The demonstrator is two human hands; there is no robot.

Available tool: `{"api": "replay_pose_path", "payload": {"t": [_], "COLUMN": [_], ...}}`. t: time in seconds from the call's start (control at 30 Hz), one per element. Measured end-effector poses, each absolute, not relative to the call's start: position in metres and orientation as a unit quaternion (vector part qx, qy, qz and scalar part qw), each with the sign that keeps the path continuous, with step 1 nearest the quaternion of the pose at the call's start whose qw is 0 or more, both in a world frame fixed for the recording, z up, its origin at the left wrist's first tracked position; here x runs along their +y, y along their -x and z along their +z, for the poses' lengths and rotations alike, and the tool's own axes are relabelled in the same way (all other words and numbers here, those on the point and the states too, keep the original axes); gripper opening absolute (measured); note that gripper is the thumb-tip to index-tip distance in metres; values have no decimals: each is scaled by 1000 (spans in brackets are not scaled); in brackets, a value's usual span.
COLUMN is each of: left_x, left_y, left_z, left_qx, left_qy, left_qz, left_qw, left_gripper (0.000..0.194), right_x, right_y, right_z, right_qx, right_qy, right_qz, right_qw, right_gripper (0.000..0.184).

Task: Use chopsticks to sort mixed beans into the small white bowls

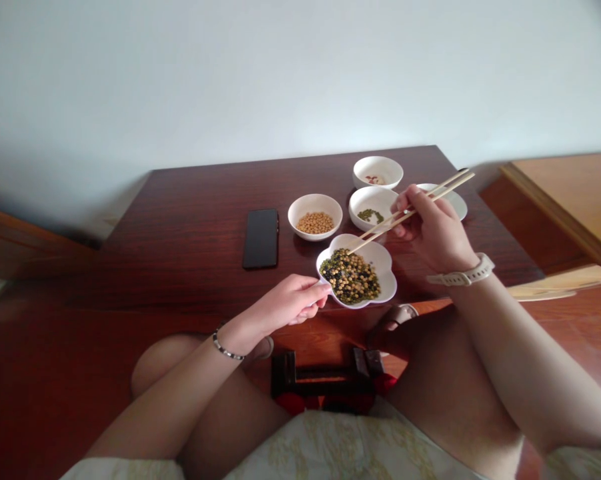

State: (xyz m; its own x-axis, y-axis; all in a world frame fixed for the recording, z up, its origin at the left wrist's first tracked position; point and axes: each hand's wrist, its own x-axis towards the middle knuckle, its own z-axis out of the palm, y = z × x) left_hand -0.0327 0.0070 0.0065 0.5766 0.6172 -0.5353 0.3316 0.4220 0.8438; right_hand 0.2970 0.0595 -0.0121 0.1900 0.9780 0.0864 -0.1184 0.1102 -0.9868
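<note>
1. Just below centre of the frame, the left hand [304,297] is clamped on the handle of the flower-shaped bowl [384,260].
2. Right of centre, the right hand [436,223] pinches the chopsticks [375,236], their long axis slanting from upper right to lower left.
3. The mixed beans [353,279] lie in that bowl, lower left of the right hand; the left is nearer. Whether the tips touch them is hard to tell.
4. No brand, label or writing is readable, the dark phone [260,238] included.

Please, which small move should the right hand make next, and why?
Probably pinch one of the mixed beans with the chopsticks: the right hand holds their tips at the pile, and the left hand holds the flower-shaped dish.
</note>
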Motion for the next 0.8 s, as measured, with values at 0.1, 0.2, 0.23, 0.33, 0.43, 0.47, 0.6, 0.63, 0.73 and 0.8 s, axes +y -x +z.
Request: {"api": "replay_pose_path", "payload": {"t": [0.1,0.2,0.23,0.33,0.43,0.47,0.6,0.63,0.73,0.8], "left_x": [10,13,14,19,22,23,26,26,26,26], "left_y": [34,37,37,38,42,44,55,57,59,59], "left_z": [11,17,18,22,21,20,16,14,12,11], "left_qx": [451,459,465,483,495,492,460,456,459,470], "left_qy": [-547,-580,-592,-634,-691,-708,-745,-750,-762,-766], "left_qz": [85,70,68,77,95,99,102,102,112,125], "left_qw": [700,669,655,600,518,497,472,468,444,421], "left_gripper": [50,50,50,50,45,43,43,45,44,40], "right_x": [49,40,37,29,21,19,12,11,11,13], "right_y": [-304,-309,-309,-310,-310,-311,-310,-308,-298,-290], "right_z": [-14,-17,-18,-21,-24,-26,-33,-34,-38,-41], "right_qx": [-448,-454,-454,-453,-453,-452,-439,-436,-437,-445], "right_qy": [503,505,501,496,492,491,493,492,489,491], "right_qz": [465,468,468,463,450,445,451,458,466,453], "right_qw": [575,566,569,578,592,597,601,598,594,597], "right_gripper": [61,63,63,64,68,69,67,67,69,68]}}
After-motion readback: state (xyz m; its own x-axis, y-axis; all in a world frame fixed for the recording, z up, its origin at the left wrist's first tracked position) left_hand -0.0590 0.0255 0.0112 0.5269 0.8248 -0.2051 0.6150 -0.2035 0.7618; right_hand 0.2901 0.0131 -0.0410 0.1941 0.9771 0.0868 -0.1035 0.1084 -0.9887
